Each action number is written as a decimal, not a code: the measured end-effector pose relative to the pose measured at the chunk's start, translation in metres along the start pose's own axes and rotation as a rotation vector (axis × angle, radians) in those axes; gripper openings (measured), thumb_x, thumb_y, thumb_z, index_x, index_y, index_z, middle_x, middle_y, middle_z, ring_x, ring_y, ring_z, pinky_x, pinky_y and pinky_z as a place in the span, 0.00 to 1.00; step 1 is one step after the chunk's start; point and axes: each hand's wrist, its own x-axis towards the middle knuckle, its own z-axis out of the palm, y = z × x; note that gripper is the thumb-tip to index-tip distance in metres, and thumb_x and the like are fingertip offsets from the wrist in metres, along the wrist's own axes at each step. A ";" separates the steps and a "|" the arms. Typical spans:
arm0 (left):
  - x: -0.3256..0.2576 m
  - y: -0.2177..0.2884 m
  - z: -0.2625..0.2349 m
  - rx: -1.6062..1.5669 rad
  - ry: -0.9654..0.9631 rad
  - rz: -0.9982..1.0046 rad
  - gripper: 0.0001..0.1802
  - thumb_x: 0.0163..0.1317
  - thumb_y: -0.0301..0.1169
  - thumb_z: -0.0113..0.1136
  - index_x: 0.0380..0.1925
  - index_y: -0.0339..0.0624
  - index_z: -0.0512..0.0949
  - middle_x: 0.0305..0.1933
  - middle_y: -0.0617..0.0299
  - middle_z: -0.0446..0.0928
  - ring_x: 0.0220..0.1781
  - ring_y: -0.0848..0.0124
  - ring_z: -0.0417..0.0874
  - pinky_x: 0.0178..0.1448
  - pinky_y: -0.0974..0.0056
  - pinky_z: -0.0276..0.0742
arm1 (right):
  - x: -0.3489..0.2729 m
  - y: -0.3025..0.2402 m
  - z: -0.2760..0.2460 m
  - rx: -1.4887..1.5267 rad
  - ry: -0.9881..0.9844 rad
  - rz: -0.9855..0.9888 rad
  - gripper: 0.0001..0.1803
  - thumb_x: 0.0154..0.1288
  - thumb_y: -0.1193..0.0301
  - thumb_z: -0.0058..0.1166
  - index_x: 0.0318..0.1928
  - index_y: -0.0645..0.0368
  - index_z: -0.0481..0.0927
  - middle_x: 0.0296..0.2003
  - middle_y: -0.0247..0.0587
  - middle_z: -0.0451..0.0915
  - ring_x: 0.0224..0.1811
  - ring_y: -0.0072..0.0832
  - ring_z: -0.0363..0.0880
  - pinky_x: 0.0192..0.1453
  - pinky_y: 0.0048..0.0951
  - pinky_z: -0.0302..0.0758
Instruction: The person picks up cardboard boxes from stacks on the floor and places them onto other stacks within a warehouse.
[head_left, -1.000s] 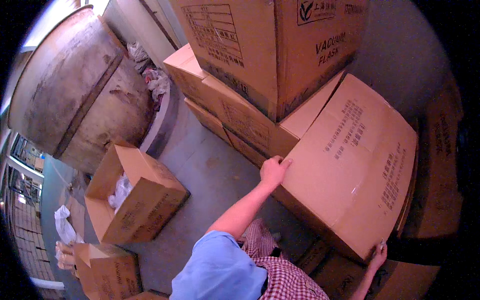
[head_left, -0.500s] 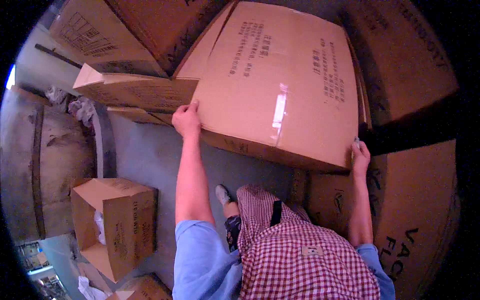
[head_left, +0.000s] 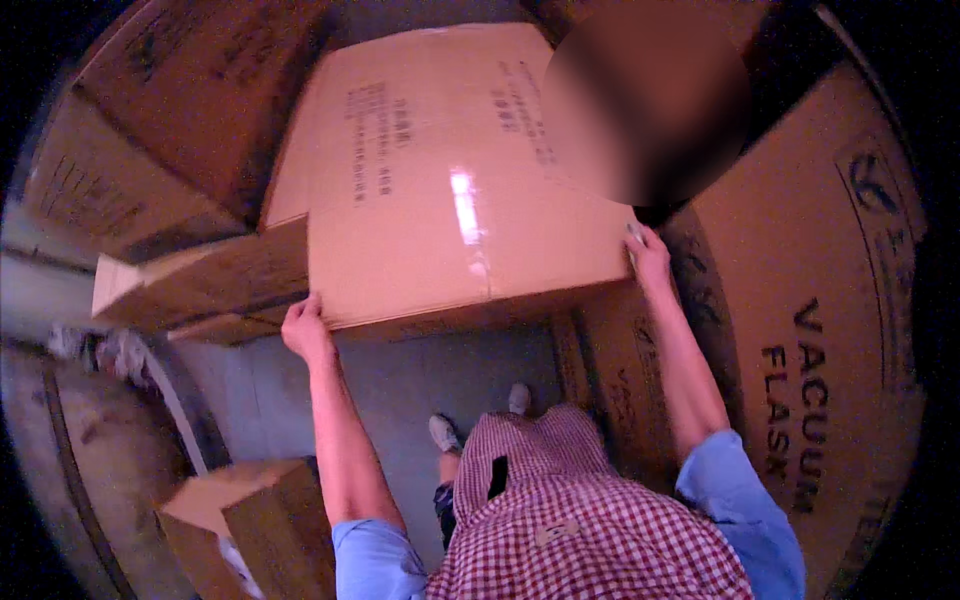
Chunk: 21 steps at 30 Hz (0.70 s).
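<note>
A large cardboard box (head_left: 420,230), its top crossed by a strip of shiny clear tape and dark print, lies in front of me. My left hand (head_left: 308,328) is closed on its near left corner, thumb on the top edge. At the near right corner my right hand (head_left: 648,257) grips the side of the same box. A small pale spot shows by the right fingertips; I cannot make out what it is. The fingers under and behind the box's edges are hidden.
Tall cartons (head_left: 790,330) line the right side, and more boxes (head_left: 180,120) stand at the far left. A box with raised flaps (head_left: 220,270) adjoins the held box. An open carton (head_left: 250,520) sits on the grey floor (head_left: 400,385) at lower left. A blurred patch covers the upper right.
Box and both hands now appear further left in the picture, with the box's near edge turned more level. Both hands keep their hold. My second shoe has come into view.
</note>
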 end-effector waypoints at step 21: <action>0.013 -0.029 0.026 -0.084 0.237 0.265 0.05 0.47 0.25 0.55 0.21 0.32 0.74 0.25 0.59 0.74 0.28 0.71 0.72 0.34 0.66 0.69 | -0.005 0.020 -0.009 -0.174 0.006 -0.222 0.21 0.51 0.69 0.49 0.48 0.61 0.70 0.47 0.44 0.70 0.51 0.33 0.66 0.55 0.28 0.60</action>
